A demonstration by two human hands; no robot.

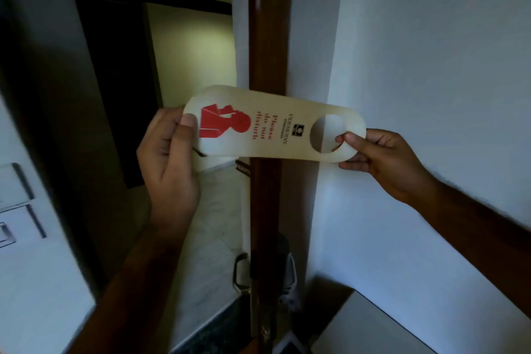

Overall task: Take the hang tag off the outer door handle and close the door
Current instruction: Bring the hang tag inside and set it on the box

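1. Your left hand [168, 152] pinches the picture end of the hang tag [270, 129], thumb on the front and fingers behind it.
2. Your right hand [379, 158] pinches the other end, thumb and forefinger closed on the rim by the round hole.
3. The tag is held level between your hands, its long axis running left to right across the door edge [265, 52] and in front of it. It is off the handle, so that step looks done.
4. The door stands open, edge-on to you. Both handles sit well below the tag: the outer handle [240, 270] on the left of the door edge, the inner handle [288, 276] on the right.
5. To close the door, one hand must let go of the tag. Neither hand is clearly nearer the handles; your right one is on the inner handle's side.
6. The inner handle is blurred and part hidden by the door edge. The corridor left of the door edge is dim. The small print on the tag is hard to read.
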